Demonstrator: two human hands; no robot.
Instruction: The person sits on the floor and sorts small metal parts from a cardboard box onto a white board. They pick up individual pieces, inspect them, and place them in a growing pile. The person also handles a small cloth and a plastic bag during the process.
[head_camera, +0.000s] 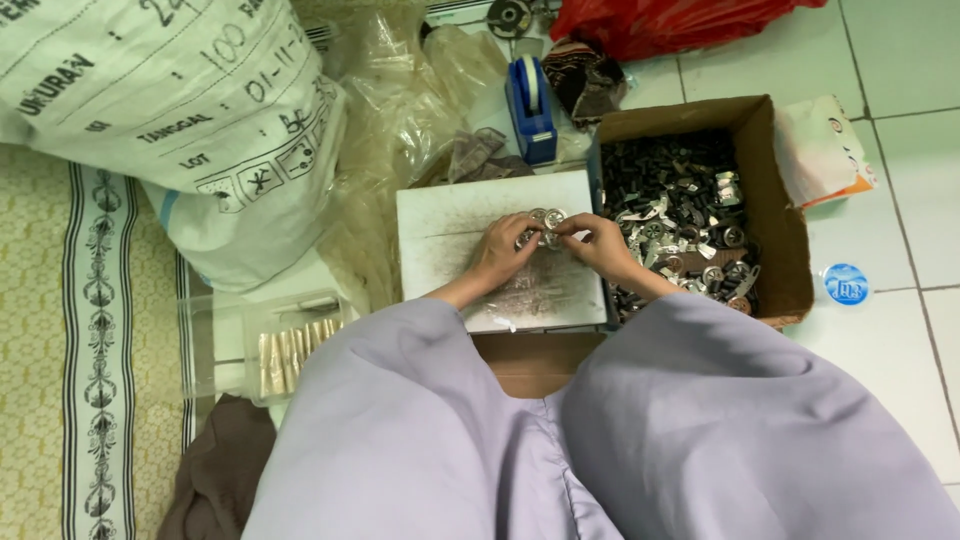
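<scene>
Fingers (530, 232) of both hands pinch small round metal discs (546, 222) together above the white board (450, 215); a slack pinch could drop discs into the cardboard box (775, 200) of mixed parts beside it.

Small metal discs (545, 222) partly hidden by fingers; count, detail too small to tell. Sack (170, 110), red bag (680, 22) cut off at top edge. Forearms under lavender sleeves (420, 420).

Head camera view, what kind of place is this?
Probably a home floor used for piecework: white floor tiles, a cardboard box of small metal parts, a big printed sack, and both hands handling round metal pieces.
</scene>
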